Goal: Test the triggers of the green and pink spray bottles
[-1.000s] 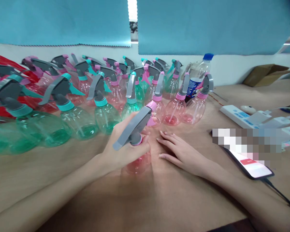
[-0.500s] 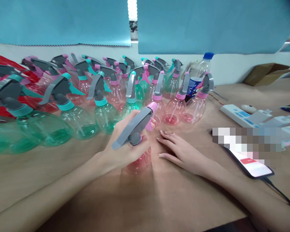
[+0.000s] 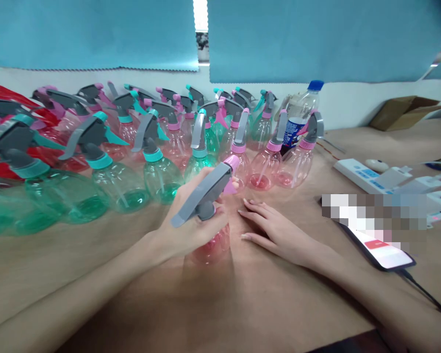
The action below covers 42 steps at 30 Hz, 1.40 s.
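The left hand is clamped around a pink spray bottle, which stands on the table with its grey trigger poking out above the fingers. The right hand lies open on the table, apart from the left and just beside the bottle. Rows of green and pink bottles stand just beyond, and a phone lies to the right.
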Available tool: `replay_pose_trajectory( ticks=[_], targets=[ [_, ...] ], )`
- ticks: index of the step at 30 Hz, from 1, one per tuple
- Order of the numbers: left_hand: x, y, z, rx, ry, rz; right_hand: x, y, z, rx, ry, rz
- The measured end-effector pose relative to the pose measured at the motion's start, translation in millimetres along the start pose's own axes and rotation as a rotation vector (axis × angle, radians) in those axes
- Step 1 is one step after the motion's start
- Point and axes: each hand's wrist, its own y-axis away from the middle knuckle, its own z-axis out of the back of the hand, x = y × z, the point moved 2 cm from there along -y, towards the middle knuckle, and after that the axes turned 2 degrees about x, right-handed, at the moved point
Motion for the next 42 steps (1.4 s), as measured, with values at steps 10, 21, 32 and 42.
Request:
replay_pose_trajectory(
  ticks=[10, 21, 32, 42],
  targets=[
    [4.8, 2.3, -3.3, -0.045, 0.014, -0.011, -0.4, -0.1, -1.0, -0.019, -0.018, 0.011],
    [4.1, 3.0, -2.0, -0.016, -0.005, 0.001, 1.0, 0.3, -0.2, -0.037, -0.044, -0.007],
    [0.6, 1.9, -3.0, -0.031, 0.052, 0.034, 0.1, 0.4, -0.7, -0.023, -0.034, -0.004],
    [-1.3, 1.3, -3.3, -0.027, 0.049, -0.014, 0.6, 0.6, -0.3, -0.024, -0.034, -0.008]
  ],
)
